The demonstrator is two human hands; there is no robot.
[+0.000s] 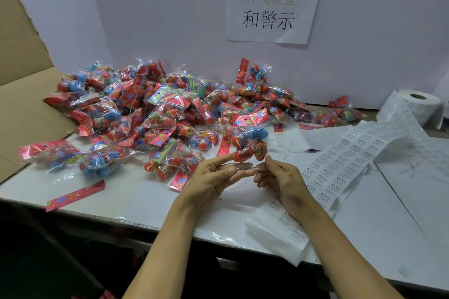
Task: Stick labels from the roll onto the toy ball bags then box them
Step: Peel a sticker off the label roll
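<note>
One clear toy ball bag with red and blue balls and a red header card stands between my hands, its clear lower edge held by both. My left hand pinches that edge with thumb and fingers from the left. My right hand pinches it from the right. A large heap of toy ball bags covers the table behind and to the left. The label roll stands at the far right, and its unrolled label strip runs down toward my right hand.
A flattened cardboard box lies at the left. A white partition with a paper sign closes the back. Loose red header cards lie near the table's front edge. Spent backing paper hangs over the front.
</note>
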